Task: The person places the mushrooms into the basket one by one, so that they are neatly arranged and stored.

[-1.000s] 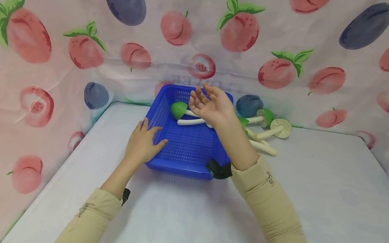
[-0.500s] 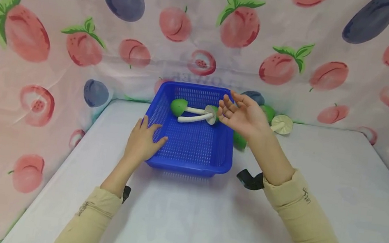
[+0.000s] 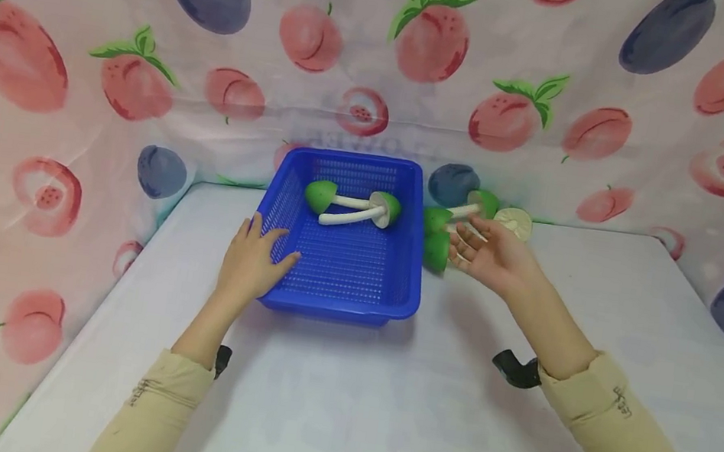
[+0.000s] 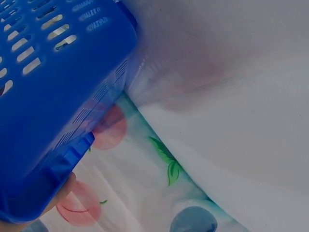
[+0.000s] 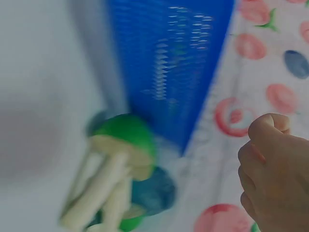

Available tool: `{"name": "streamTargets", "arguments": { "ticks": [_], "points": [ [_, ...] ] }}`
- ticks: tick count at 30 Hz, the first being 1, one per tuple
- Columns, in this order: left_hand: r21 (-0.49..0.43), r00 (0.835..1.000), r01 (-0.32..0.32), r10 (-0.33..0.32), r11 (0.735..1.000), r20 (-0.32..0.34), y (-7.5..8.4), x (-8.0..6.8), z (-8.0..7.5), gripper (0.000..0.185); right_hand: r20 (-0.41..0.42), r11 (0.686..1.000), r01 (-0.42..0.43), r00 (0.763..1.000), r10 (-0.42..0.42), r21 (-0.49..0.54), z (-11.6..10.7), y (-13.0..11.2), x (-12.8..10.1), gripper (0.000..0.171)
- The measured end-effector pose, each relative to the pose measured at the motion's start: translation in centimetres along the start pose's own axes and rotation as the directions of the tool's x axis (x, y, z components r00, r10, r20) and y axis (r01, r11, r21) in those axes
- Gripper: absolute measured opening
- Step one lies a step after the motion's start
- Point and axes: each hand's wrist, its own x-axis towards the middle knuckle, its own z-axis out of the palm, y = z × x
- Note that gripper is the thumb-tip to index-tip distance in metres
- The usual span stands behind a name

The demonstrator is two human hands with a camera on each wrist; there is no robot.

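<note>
A blue plastic basket [image 3: 337,306] stands on the white table. Two toy mushrooms with green caps lie inside it, one cap [image 3: 320,197] at the left and the other [image 3: 383,210] at the right, their white stems side by side. My left hand [image 3: 250,260] holds the basket's left rim, thumb and forefinger reaching over the inner side. In the left wrist view, fingers [image 4: 63,193] show against the rim's outside. My right hand [image 3: 492,260] hovers over a pile of toy mushrooms [image 3: 436,252] right of the basket, fingers loosely bent around nothing. It hides part of the pile.
A fruit-print cloth [image 3: 420,111] hangs behind and to the left of the table [image 3: 323,406]. The pile lies against the basket's right side, near the back edge. A black piece [image 3: 518,369] sticks out at the right wrist.
My right hand has moved right, from over the basket to over the mushroom pile. Both mushrooms inside the basket now show fully. The left hand stays at the rim; the view has shifted slightly.
</note>
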Motion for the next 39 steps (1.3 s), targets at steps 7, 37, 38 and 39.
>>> {"name": "streamTargets", "arguments": {
  "ticks": [7,37,38,39],
  "points": [
    [-0.007,1.000,-0.006,0.006,1.000,0.003,0.0,-0.2,-0.2,0.057,-0.055,0.996,-0.042,0.998,0.037,-0.080,-3.9,0.1,-0.2,0.011],
    [-0.013,1.000,-0.001,0.001,1.000,0.012,0.0,0.2,-0.1,0.057,0.350,-0.280,0.257,0.861,-0.368,-0.925,-11.6,-4.4,5.2,0.031],
    [-0.013,1.000,-0.002,0.003,1.000,0.012,0.0,0.1,-0.1,0.058,0.363,-0.296,0.263,0.859,-0.361,-0.918,-11.7,-4.4,5.3,0.031],
    [-0.014,1.000,-0.005,0.005,1.000,0.012,0.0,0.1,-0.1,0.058,0.370,-0.311,0.266,0.860,-0.352,-0.913,-11.7,-4.4,5.4,0.031]
  ]
}}
